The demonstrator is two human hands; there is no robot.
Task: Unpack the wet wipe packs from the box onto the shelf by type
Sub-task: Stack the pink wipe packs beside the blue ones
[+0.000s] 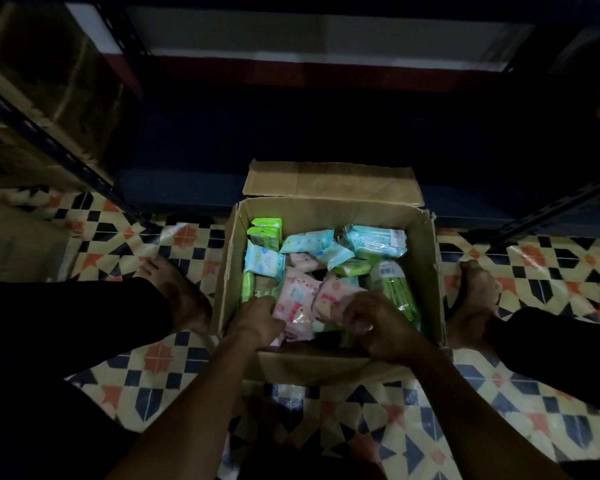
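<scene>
Pink packs (300, 296) at box (426, 271) near wall being gripped: left hand (257, 320) on one, right hand (378, 323) on neighbour; shelf (326, 188) lying beyond box far flap.

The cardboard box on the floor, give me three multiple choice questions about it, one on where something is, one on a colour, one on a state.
1. Where in the cardboard box are the two bright green packs?
A. far left corner
B. near right corner
C. outside on the tiles

2. What colour are the packs under the hands?
A. black
B. pink
C. orange

3. How does the box's far flap stand?
A. taped shut
C. torn off
B. folded open

Answers:
1 A, the green packs lie against the left wall at the far end.
2 B, the left hand and right hand both rest on pink packs at the near side.
3 B, the flap is folded back toward the dark shelf, leaving the contents exposed.
</scene>
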